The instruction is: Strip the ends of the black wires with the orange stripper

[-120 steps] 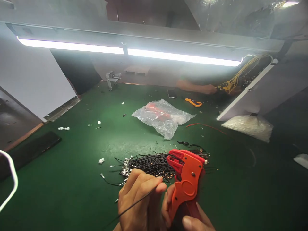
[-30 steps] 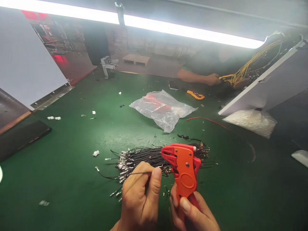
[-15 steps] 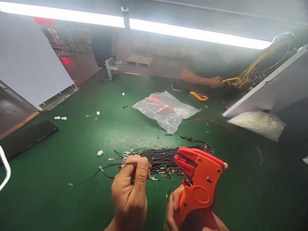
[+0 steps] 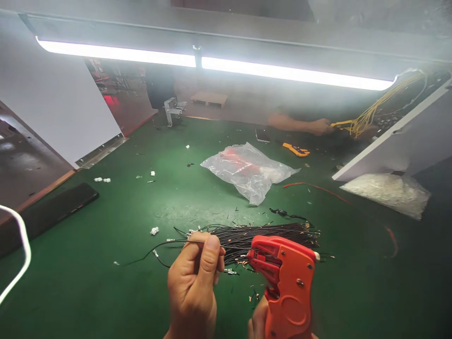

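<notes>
A green tabletop spreads from the near edge of view to a far edge by a metal bracket. Its green surface shows broadly left of the left hand, as far as a long black object and a white cable, and right of the red-orange wire stripper. A crumpled clear bag lies beyond a bundle of black wires. The hands are apart: the left pinches a thin black wire between thumb and fingers, in front of the bundle; the right hand, partly hidden, grips the stripper's handle. The held wire curves leftward, its far tip pale and blurred. The stripper's notched head points left, toward the left hand.
</notes>
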`<action>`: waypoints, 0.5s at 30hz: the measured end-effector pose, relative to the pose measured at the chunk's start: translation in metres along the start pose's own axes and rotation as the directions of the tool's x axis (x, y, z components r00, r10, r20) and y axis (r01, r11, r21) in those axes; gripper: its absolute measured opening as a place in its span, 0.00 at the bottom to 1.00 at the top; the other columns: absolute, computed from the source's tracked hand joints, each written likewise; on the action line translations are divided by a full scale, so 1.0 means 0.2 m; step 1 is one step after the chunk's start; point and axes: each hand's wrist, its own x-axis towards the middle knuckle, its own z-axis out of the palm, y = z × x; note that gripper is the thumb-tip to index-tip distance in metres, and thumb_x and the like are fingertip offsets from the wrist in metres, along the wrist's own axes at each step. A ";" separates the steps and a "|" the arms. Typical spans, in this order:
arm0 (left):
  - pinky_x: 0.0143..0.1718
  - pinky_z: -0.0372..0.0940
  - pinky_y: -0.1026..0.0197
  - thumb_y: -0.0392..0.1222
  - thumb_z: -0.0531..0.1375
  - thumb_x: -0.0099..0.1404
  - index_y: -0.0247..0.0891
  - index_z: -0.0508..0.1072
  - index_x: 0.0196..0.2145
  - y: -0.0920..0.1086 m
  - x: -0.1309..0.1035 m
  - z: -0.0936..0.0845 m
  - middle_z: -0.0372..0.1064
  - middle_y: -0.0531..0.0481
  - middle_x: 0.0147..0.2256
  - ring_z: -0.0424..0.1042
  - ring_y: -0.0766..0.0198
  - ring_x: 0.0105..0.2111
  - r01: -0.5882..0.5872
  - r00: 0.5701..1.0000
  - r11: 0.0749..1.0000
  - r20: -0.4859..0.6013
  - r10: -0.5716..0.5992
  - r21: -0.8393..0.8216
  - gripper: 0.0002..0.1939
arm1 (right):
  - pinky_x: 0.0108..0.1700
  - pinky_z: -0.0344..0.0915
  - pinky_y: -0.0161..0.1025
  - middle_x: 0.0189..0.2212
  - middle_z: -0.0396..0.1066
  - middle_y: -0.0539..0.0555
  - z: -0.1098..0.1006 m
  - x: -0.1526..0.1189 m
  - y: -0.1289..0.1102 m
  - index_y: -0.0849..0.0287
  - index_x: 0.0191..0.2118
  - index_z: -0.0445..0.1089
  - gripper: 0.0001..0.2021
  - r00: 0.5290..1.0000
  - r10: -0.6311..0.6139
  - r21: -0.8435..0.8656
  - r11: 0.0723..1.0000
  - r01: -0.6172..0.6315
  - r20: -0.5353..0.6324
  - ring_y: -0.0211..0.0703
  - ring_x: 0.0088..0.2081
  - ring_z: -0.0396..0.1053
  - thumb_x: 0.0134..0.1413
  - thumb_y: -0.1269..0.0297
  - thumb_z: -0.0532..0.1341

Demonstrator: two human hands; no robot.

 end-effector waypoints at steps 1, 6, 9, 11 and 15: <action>0.19 0.57 0.71 0.54 0.63 0.66 0.37 0.71 0.25 0.00 0.00 0.00 0.62 0.56 0.23 0.61 0.73 0.21 0.041 0.999 0.999 0.018 -0.040 -0.033 0.19 | 0.32 0.69 0.39 0.29 0.73 0.49 -0.01 -0.01 0.00 0.61 0.35 0.73 0.20 1.000 -0.001 -0.010 1.000 0.001 0.008 0.38 0.27 0.71 0.62 0.46 0.61; 0.18 0.56 0.69 0.53 0.64 0.65 0.37 0.69 0.24 0.01 0.02 0.01 0.60 0.57 0.21 0.60 0.72 0.20 0.192 0.978 0.969 0.111 -0.176 -0.153 0.20 | 0.38 0.74 0.43 0.37 0.75 0.51 -0.03 -0.05 -0.01 0.62 0.43 0.72 0.14 0.999 -0.025 -0.035 0.999 0.026 0.034 0.41 0.33 0.75 0.66 0.55 0.61; 0.18 0.56 0.69 0.53 0.64 0.65 0.37 0.68 0.24 0.02 0.02 0.01 0.60 0.57 0.21 0.59 0.71 0.20 0.227 0.970 0.959 0.122 -0.208 -0.170 0.20 | 0.35 0.73 0.41 0.32 0.75 0.49 -0.04 -0.03 -0.01 0.62 0.38 0.73 0.15 0.998 -0.041 -0.034 0.999 0.043 0.057 0.40 0.30 0.74 0.66 0.53 0.61; 0.18 0.56 0.69 0.53 0.64 0.65 0.37 0.68 0.24 0.02 0.02 0.01 0.60 0.57 0.21 0.58 0.71 0.20 0.224 0.971 0.960 0.121 -0.206 -0.166 0.20 | 0.34 0.73 0.40 0.31 0.74 0.48 -0.04 -0.02 -0.02 0.62 0.36 0.73 0.16 0.997 -0.045 -0.029 0.998 0.047 0.070 0.39 0.29 0.74 0.66 0.53 0.61; 0.17 0.56 0.69 0.54 0.65 0.64 0.37 0.68 0.23 0.01 0.02 0.00 0.60 0.57 0.20 0.58 0.71 0.20 0.226 0.970 0.961 0.125 -0.207 -0.160 0.20 | 0.39 0.75 0.44 0.39 0.76 0.53 0.05 -0.05 -0.07 0.62 0.45 0.73 0.12 0.998 -0.036 -0.028 0.999 0.037 0.058 0.42 0.36 0.76 0.66 0.57 0.62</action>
